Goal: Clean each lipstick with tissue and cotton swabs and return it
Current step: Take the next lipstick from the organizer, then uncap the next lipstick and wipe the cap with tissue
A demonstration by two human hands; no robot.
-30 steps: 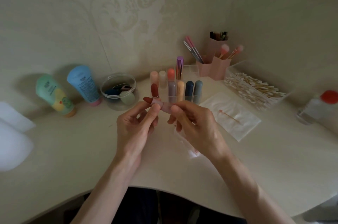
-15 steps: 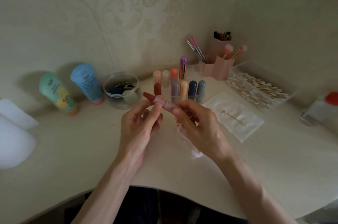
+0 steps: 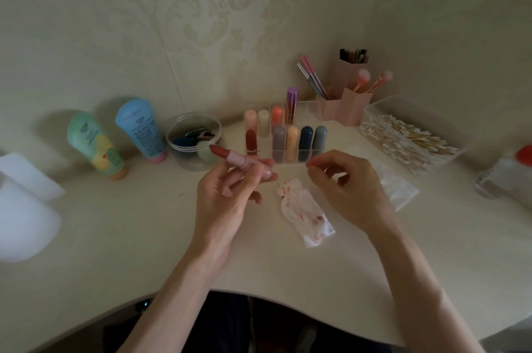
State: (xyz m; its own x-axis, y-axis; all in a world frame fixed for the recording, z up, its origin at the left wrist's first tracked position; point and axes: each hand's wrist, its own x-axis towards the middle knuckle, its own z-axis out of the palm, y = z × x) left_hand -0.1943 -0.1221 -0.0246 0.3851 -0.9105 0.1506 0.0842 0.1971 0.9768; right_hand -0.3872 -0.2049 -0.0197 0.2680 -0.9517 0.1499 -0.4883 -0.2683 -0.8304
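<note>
A: What's biggest?
B: The table (image 3: 115, 237), pale, curved at its near edge. At the far right stands a clear box (image 3: 374, 116) heaped with swabs (image 3: 408, 139).
A: Next?
B: An organizer (image 3: 312, 110) at the back middle, clear, with capped lipsticks (image 3: 292, 142) upright in its slots.
A: The hands?
B: The left hand (image 3: 224, 203) is raised in front of the organizer, thumb and fingers pinching the lipstick (image 3: 239, 158). The right hand (image 3: 354, 188) hovers near it, apart, fingers curled, thumb by forefinger. Whether it pinches anything I cannot tell.
A: The tissue?
B: The tissue (image 3: 305, 211) lies crumpled on the table between the hands, smeared red, touched by neither.
A: And the lipstick itself?
B: Uncapped, pink case, red tip tilted up and left, above the table.
</note>
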